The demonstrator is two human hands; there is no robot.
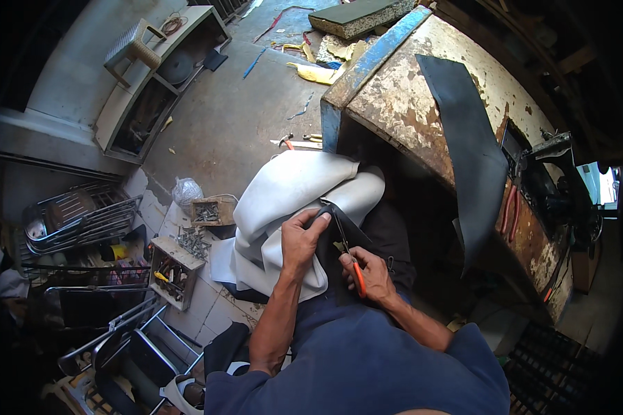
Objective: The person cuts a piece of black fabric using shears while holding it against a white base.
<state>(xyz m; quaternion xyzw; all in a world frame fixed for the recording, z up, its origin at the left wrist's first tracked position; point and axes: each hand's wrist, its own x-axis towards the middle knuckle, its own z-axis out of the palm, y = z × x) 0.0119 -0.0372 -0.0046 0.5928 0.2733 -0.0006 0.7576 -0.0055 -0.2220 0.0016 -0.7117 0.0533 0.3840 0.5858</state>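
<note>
In my right hand (370,275) is a pair of scissors with orange handles (357,279), their blades pointing away from me. The blades meet a black strip of sheet material (353,232), whose edge my left hand (303,242) pinches between thumb and fingers. Across my lap lies a large bunched sheet with a smooth white face (291,181). The black strip seems to be part of this sheet, but the folds hide where they join. Whether the blades are parted is hard to make out.
To my right, a worn workbench (401,97) carries a long black sheet piece (464,138), red-handled pliers (511,207) and a dark machine (557,187). On the floor at left are a hammer (284,141), wooden boxes of hardware (175,266) and metal chair frames (83,214).
</note>
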